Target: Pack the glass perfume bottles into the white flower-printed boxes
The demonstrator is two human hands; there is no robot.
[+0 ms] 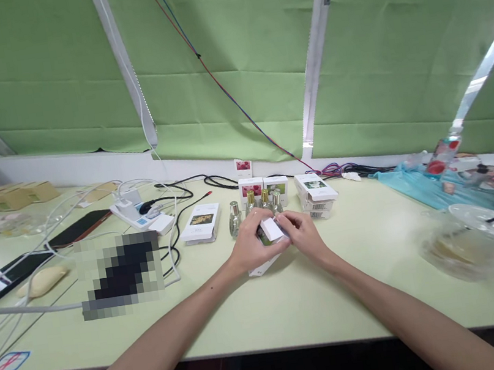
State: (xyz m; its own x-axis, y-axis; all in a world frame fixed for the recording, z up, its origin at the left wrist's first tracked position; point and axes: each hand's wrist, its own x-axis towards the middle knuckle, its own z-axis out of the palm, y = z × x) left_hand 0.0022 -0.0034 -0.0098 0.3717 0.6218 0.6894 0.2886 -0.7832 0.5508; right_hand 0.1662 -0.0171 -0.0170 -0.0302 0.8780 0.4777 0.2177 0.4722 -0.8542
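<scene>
clock centred on the held small box [272, 229]. i log bare table [294, 311] from 4 to 8 o'clock: open passage. 12 o'clock: glass bottles [234, 218] and stacked boxes [316, 194] block, near. 9 o'clock: cables [172, 258]. 3 o'clock: clear plastic container [469, 241], well apart.

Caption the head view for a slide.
At a pale green table, left hand and right hand hold a small white box, glass bottles and boxes behind.
</scene>
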